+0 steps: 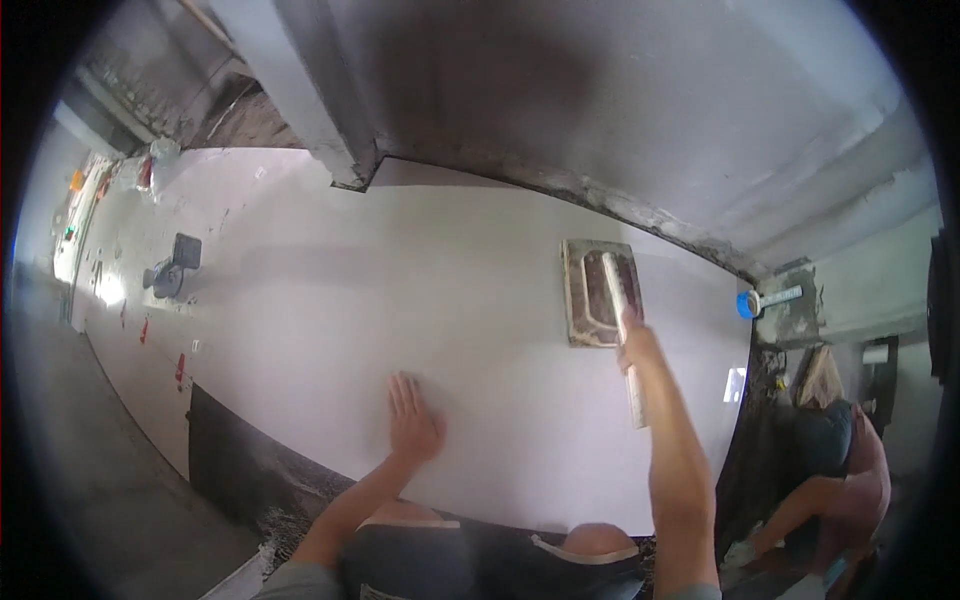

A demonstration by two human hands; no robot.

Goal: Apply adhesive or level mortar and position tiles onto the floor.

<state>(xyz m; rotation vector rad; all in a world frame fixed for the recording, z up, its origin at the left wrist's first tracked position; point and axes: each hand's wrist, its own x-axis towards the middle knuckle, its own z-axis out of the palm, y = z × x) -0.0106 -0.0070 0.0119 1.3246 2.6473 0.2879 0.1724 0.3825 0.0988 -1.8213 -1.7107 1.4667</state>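
Note:
A large, glossy pale floor tile (480,300) lies in front of my knees. My left hand (412,425) rests flat on it near the lower middle, fingers stretched forward and holding nothing. My right hand (637,340) is wrapped round a long white stick (634,395). The stick's far end reaches over a worn rectangular float (585,290), smeared with dried mortar, on the tile. From this view I cannot tell whether stick and float touch.
Left on the tiles are a grey suction-cup lifter (178,265) and red levelling wedges (181,367). A concrete column (315,90) and rough wall (640,90) border the far side. At right are a blue tape roll (747,304) and another person (855,490), crouching.

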